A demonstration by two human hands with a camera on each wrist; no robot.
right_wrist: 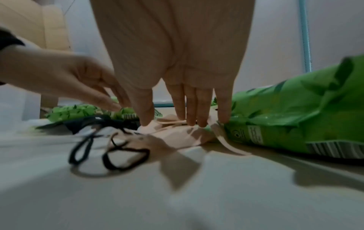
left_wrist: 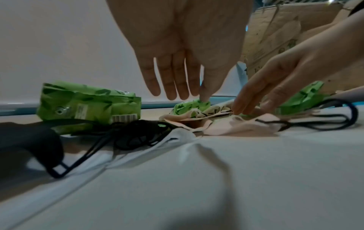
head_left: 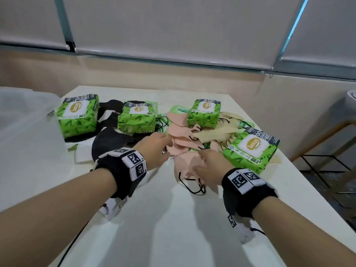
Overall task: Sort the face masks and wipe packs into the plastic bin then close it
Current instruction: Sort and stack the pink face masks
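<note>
White table (head_left: 173, 218): pink masks (head_left: 183, 149) (piled) under both outstretched hands (head_left: 183, 160).

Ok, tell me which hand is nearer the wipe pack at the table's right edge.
Right. The right hand rests on the pink masks just beside that wipe pack, little finger almost at its wrapper. The left hand sits farther left, across the masks.

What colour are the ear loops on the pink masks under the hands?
Black ear loops on the pink masks; clearest in the head view.
</note>
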